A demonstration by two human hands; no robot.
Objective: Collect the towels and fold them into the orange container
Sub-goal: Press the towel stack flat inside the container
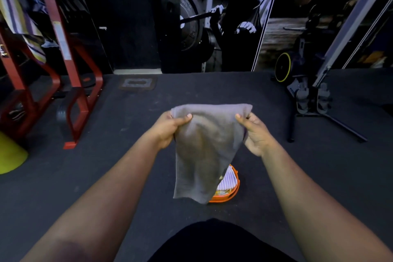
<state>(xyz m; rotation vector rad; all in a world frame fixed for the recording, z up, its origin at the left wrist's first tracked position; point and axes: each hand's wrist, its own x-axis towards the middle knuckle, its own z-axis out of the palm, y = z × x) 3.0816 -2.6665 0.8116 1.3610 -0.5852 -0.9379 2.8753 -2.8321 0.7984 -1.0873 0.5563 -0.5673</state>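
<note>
**Grey towel held above the container, with an uneven fold the main hazard**

Grey cloth, a towel [204, 151], is held up by its top edge over the dark floor [85, 176]. The left hand [168, 130] is clamped on the left corner, thumb across the front; the right hand [254, 134] is clamped on the right corner in the same manner. Each grip is closed on the fabric, and the rest hangs free and tapers toward a loose lower edge.

The orange container [230, 194] is seen on the floor below, mostly hidden behind the hanging cloth; a striped towel [227, 181] is already laid inside it.

Several faults are judged likely. The lower edge could be dragged across the rim, so that the container is tipped or shifted. The hang is lopsided, so a skewed fold could be produced unless the corners are matched. The container is screened by the cloth, so the towel could be lowered partly outside it. Another striped towel [14, 13], draped far left on the red rack [70, 53], is not yet collected.
</note>
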